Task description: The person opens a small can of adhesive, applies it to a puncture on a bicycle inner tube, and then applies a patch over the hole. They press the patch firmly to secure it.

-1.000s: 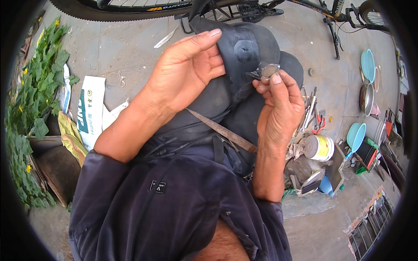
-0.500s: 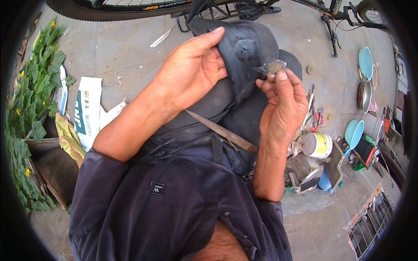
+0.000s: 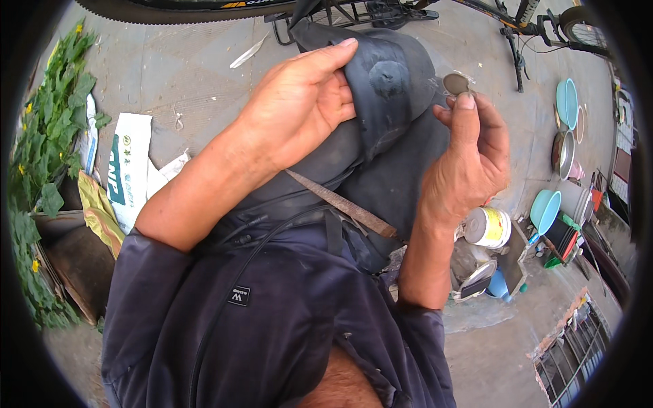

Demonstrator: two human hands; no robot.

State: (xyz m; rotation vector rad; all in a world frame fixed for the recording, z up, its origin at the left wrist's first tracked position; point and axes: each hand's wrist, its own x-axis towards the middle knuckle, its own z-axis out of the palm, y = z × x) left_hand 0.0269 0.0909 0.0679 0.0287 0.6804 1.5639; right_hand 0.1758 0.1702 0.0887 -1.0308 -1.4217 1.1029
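We saw five larger containers on the ground to the right: two turquoise basins, one farther off (image 3: 566, 104) and one nearer (image 3: 545, 211), one metal bowl (image 3: 563, 155) between them, one grey bucket (image 3: 575, 200) just right of the nearer basin, and one white bucket (image 3: 486, 227) with a yellow label, closer to us. We could not make out what any of them held. Near the white bucket we noted one blue bottle (image 3: 499, 284).

On the left we counted two bags, one white and green (image 3: 131, 170) and one yellow (image 3: 101, 209), side by side by the leafy plant (image 3: 51, 129); their insides were hidden from us.

Of the two hands, the right hand (image 3: 469, 160) pinched one grey disc (image 3: 456, 83) between thumb and fingers, raised to the right of the knees. The left hand (image 3: 299, 98) was cupped, thumb stretched out and fingers curled, against the left edge of one black rubber tube (image 3: 377, 115) draped over the knee; we could not say whether it gripped the rubber.

One rusty strip (image 3: 350, 206) lay slantwise across the lap, and one bicycle (image 3: 333, 20) showed along the far side.
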